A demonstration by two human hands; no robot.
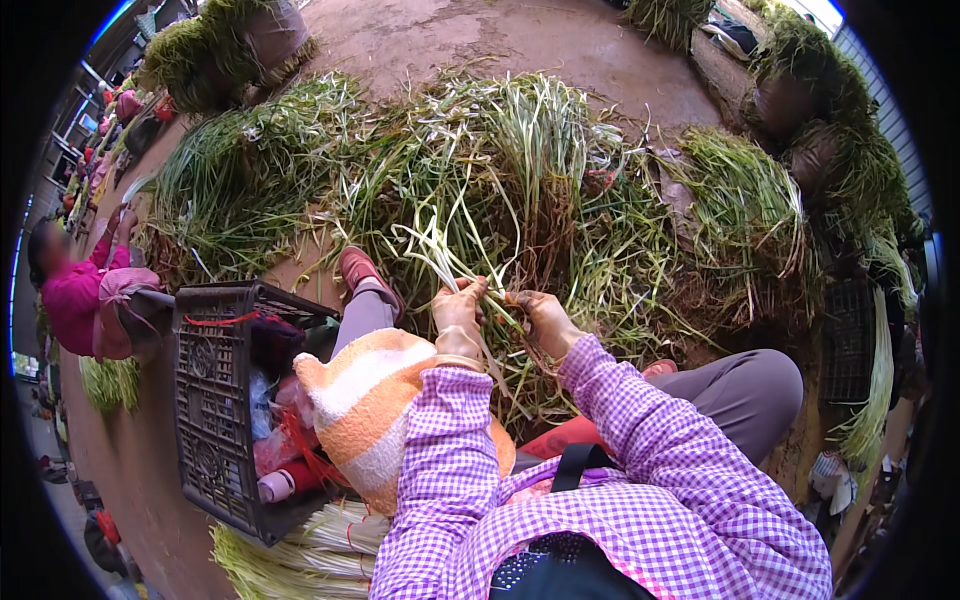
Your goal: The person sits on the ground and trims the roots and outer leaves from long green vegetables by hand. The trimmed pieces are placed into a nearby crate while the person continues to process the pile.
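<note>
My left hand point(459, 319), in a thin pale glove, grips several whitish-green allium-like stalks point(433, 253) whose leaves fan out away from me. Close on its right, my gloved right hand point(546, 321) pinches part of the same plants with thumb and fingers. Brown, stringy bits trail below that hand. Both hands are above a spread heap of unpeeled stalks point(420, 169) with long green leaves. A thicker clump with reddish-brown roots point(544, 225) stands upright in the heap just beyond my hands. An orange-and-white striped towel point(367, 405) drapes over my left thigh.
A black plastic crate point(214, 420) on its side holds bags and a red flask point(296, 480). Bundled pale stalks point(322, 547) lie below it. A co-worker in pink point(90, 300) sits at left, holding a stalk. Tall piles of greens point(817, 97) stand at right.
</note>
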